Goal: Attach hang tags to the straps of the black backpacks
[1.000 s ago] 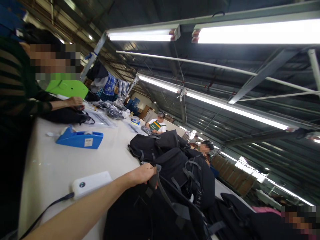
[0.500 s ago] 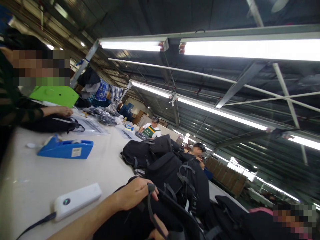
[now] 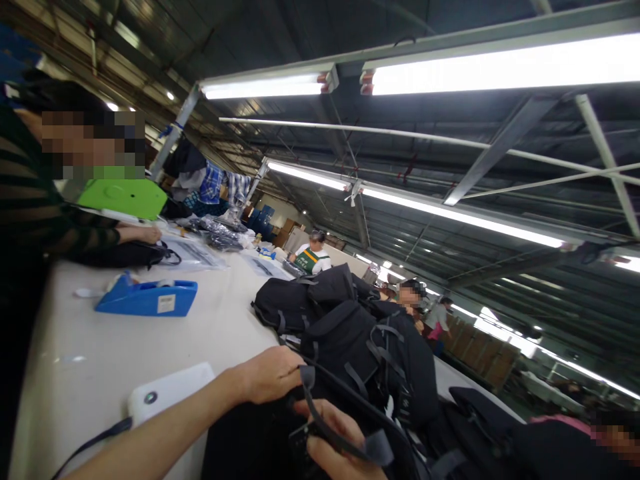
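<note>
A black backpack (image 3: 250, 443) lies on the white table (image 3: 125, 353) right in front of me. My left hand (image 3: 270, 375) is closed on its dark strap (image 3: 333, 437) near the top of the bag. My right hand (image 3: 333, 443) comes up from the bottom edge, fingers curled around the same strap and a black part of the bag. More black backpacks (image 3: 345, 333) are piled just beyond my hands.
A white device with a cable (image 3: 167, 397) lies left of my arm. A blue tape dispenser (image 3: 147, 298) stands further back. A person in a striped top (image 3: 45, 200) works at the left with a black bag. Other people sit further along.
My right hand has risen into view and taken hold of the strap. My left hand stays on the strap. The view has shifted slightly.
</note>
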`<state>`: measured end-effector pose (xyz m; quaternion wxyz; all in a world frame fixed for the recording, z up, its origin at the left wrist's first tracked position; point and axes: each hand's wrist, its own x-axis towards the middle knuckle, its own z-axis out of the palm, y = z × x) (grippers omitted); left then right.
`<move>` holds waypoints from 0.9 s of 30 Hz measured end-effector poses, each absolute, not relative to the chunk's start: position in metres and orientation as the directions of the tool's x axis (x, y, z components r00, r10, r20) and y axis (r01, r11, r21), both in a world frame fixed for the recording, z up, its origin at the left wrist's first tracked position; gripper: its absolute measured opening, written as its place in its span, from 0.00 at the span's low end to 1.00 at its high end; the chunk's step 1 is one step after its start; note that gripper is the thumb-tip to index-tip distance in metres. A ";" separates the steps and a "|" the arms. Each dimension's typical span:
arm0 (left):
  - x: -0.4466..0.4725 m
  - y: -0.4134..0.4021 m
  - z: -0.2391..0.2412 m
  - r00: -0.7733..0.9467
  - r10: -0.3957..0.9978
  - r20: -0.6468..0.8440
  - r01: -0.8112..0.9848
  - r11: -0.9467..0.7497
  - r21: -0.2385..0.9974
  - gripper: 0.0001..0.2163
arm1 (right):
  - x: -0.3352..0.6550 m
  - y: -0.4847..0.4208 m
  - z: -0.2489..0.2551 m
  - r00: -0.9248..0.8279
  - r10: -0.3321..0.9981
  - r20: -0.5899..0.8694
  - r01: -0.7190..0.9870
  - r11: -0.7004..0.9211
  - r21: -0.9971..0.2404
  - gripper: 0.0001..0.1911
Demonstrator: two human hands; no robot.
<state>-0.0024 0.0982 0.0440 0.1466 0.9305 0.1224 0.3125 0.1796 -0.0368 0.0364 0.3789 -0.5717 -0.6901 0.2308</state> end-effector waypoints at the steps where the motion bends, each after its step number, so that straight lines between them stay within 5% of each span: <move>1: -0.003 0.096 0.044 0.780 0.308 0.545 0.128 -0.930 0.343 0.14 | 0.181 -0.035 0.035 -0.080 0.957 0.278 0.574 0.272 -0.773 0.10; 7: 0.001 0.093 0.047 0.820 0.242 0.519 0.073 -0.943 0.324 0.07 | 0.194 -0.018 0.036 -0.110 0.943 0.315 0.402 0.332 -0.853 0.06; 13: 0.013 0.094 0.048 0.789 0.455 0.413 0.311 -0.876 0.369 0.08 | 0.193 -0.005 0.021 -0.124 0.933 0.339 0.321 0.361 -0.876 0.12; 18: 0.033 0.097 0.052 0.714 0.642 0.278 0.528 -0.755 0.388 0.06 | 0.180 -0.018 0.020 -0.170 0.906 0.387 0.635 0.401 -0.660 0.06; 20: 0.047 0.106 0.055 0.710 0.685 0.165 0.582 -0.702 0.411 0.06 | 0.175 -0.020 0.017 -0.126 0.906 0.404 0.640 0.386 -0.664 0.04; 24: 0.078 0.129 0.059 0.707 0.697 -0.119 0.647 -0.569 0.507 0.13 | 0.172 -0.009 -0.007 0.198 0.900 0.388 0.213 0.347 -0.914 0.20; 27: 0.089 0.136 0.055 0.708 0.657 -0.259 0.659 -0.483 0.577 0.13 | 0.178 0.004 -0.027 0.259 0.914 0.312 -0.002 0.323 -0.946 0.23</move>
